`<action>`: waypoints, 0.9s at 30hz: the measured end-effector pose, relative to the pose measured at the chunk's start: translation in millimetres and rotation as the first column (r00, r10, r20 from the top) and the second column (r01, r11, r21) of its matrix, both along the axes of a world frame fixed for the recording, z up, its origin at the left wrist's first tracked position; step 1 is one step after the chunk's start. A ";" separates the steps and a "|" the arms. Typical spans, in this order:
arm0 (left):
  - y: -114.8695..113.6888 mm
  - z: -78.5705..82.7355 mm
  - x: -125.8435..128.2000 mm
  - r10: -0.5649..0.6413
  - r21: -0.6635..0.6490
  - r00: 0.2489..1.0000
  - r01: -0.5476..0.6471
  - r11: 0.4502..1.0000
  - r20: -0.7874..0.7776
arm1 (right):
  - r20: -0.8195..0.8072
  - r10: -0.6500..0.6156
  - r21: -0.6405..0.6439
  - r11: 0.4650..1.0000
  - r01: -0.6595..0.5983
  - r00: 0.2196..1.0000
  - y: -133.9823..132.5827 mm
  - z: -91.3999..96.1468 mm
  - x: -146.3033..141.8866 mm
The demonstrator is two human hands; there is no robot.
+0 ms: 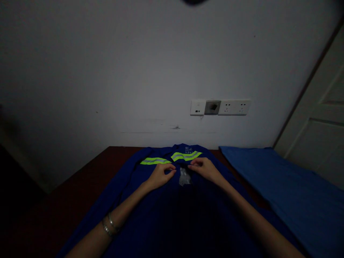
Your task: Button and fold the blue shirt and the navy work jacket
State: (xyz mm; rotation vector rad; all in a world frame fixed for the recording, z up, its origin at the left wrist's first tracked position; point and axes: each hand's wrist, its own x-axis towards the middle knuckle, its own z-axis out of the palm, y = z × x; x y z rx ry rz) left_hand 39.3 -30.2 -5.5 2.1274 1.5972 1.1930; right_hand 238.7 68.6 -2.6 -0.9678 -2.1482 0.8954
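Observation:
A dark blue work jacket [129, 190] with yellow-green and silver reflective strips across the chest lies spread out before me. Its front is partly parted, and a pale grey patch [185, 177] shows in the gap. On the left of the gap, my left hand [161, 174] pinches the jacket's edge between thumb and fingers. Across from it, my right hand [204, 167] grips the other edge just below the right strip. White printing shows inside the collar at the far end. Deep shadow hides the lower part of the jacket.
The jacket rests on a dark red-brown table [91, 168] against a grey wall. A blue cloth [290, 186] covers the right side. Wall sockets [233, 107] sit above the table, and a pale panelled door [322, 118] stands at the right.

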 end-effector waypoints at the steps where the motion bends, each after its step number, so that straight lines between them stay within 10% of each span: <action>1: -0.2 0.2 0.3 -0.004 0.000 1.000 0.004 1.000 0.000 | -0.044 -0.016 -0.023 1.000 0.015 0.999 0.5 -0.2 -0.7; 13: -2.5 1.6 3.3 0.002 0.026 0.999 -0.001 1.000 -0.034 | -0.357 -0.150 -0.577 0.812 -0.092 0.922 -19.1 8.7 -12.8; 27: -0.7 -11.3 7.5 0.039 0.078 0.991 -0.030 0.997 -0.128 | -0.361 -0.136 -0.530 0.844 -0.082 0.923 -23.1 2.4 -19.5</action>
